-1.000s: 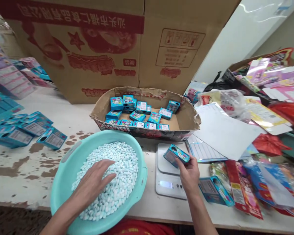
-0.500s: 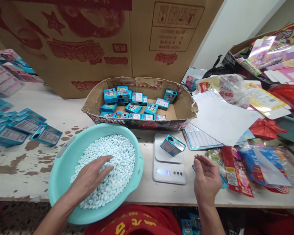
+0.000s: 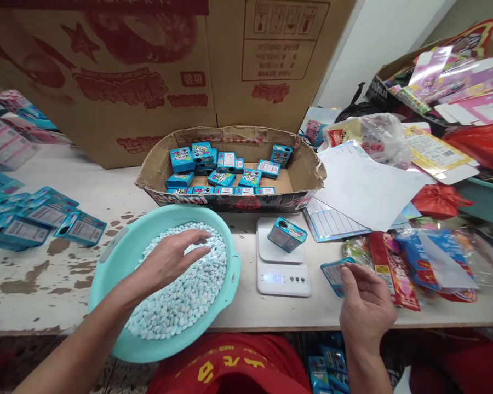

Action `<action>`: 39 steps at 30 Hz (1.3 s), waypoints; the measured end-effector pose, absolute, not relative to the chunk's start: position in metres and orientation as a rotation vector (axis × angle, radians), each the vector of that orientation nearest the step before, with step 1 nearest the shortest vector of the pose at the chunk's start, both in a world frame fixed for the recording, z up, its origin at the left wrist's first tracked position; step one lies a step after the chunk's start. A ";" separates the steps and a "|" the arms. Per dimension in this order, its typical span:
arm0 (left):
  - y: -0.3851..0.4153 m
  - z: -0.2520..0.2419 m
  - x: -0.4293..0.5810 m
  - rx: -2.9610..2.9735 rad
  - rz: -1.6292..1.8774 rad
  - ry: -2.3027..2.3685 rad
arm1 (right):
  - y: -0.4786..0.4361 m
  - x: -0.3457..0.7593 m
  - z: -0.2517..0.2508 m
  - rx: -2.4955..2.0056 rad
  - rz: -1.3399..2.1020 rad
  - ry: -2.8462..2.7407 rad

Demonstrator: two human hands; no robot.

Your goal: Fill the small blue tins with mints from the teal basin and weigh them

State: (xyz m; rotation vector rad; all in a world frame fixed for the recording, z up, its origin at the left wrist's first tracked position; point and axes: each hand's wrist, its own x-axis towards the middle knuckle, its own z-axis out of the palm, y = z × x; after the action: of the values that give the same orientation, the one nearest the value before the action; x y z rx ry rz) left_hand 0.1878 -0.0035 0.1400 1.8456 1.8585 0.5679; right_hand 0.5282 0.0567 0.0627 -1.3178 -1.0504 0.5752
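Observation:
My left hand hovers over the teal basin, thumb and fingers apart, with nothing visible in it. Pale blue and white candies fill much of the basin. A small blue candy box with a round hole in its end rests on the plate of the white digital scale, whose lit display shows digits. To the right, my right hand is palm up with loosely curled, parted fingers. Its fingertips are beside a flat blue packet on the table; whether they touch it is unclear.
Behind the basin, a torn cardboard tray holds several blue boxes. More blue boxes lie at left. A large carton stands at the back. Papers, a red pouch and plastic bags crowd the right side.
My left hand has risen from the candies and shifted right. My right hand has moved right and down, uncovering more of the flat blue packet. The scale's display has changed from 0 to several digits.

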 end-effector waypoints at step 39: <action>-0.003 0.132 0.258 -0.285 1.772 0.890 | 0.058 0.407 0.107 -0.811 0.769 -2.191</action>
State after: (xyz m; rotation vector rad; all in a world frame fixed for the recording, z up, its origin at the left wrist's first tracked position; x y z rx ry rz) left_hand 0.2585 -0.0032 0.1322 -0.2853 0.8904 1.7717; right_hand 0.4074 0.0577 0.1073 -0.8112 -2.1906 0.7692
